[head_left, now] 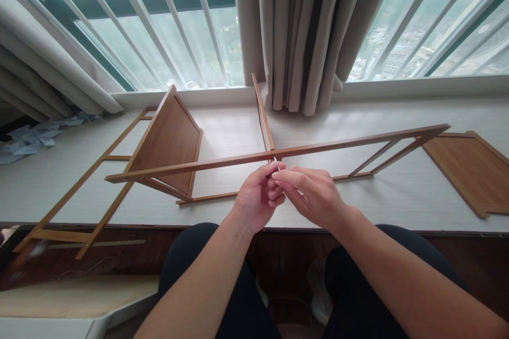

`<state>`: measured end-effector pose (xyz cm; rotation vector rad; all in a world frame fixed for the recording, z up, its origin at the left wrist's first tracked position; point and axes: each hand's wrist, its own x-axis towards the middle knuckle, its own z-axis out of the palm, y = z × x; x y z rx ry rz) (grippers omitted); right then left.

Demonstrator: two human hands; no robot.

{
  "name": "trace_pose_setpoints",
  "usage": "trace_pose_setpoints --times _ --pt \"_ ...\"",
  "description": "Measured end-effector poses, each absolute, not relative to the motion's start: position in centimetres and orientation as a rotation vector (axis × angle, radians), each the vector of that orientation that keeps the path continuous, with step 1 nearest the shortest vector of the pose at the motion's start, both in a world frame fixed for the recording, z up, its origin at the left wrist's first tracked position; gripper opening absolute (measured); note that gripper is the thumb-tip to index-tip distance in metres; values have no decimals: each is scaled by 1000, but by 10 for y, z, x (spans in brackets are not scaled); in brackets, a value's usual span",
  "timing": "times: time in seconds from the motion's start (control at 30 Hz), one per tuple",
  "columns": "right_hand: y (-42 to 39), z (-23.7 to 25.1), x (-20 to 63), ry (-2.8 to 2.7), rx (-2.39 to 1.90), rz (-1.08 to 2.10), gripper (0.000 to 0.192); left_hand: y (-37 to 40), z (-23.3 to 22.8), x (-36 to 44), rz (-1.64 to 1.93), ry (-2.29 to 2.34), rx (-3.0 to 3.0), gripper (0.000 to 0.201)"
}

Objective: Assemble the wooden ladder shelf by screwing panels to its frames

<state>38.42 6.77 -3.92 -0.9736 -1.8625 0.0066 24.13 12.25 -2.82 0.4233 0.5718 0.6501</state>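
Note:
A long wooden rail (pixel 222 160) of a partly joined wooden frame runs across in front of me. At its middle, a thin silver hex key (pixel 277 164) meets the rail just below where an upright wooden panel (pixel 263 116), seen nearly edge-on, joins from behind. My right hand (pixel 314 193) is closed, pinching the key between thumb and forefinger. My left hand (pixel 260 193) is also closed, its thumb and finger around the key close to the rail; its other fingers are curled. A larger wooden panel (pixel 169 143) stands upright at the rail's left part.
A ladder-like wooden frame (pixel 115 204) leans over the white ledge's (pixel 382 206) edge at left. Another wooden panel (pixel 473 169) lies flat at right. Beige curtains (pixel 294 32) hang behind, before barred windows. Crumpled papers (pixel 32 140) lie far left.

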Motion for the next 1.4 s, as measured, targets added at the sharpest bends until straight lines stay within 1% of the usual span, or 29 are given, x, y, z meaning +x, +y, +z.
trace_pose_setpoints --times 0.2,0.47,0.7,0.9,1.07,1.3,1.4 --pt "68 -41 384 -1857 -974 -8 24 122 -27 241 652 588 430 22" --pt "66 -39 385 -1868 -982 -3 29 122 -28 241 657 582 414 22" --pt "67 -39 386 -1872 -960 11 28 122 -29 240 651 568 415 23" --pt "68 -38 386 -1829 -921 -3 32 122 -31 241 666 552 418 22" --pt "68 -38 386 -1781 -967 -43 26 123 -33 240 656 523 432 24" --pt "68 -39 387 -1765 -975 -48 27 122 -31 241 666 543 437 26" --pt "68 -40 387 -1752 -998 -47 21 121 -30 241 665 550 429 23"
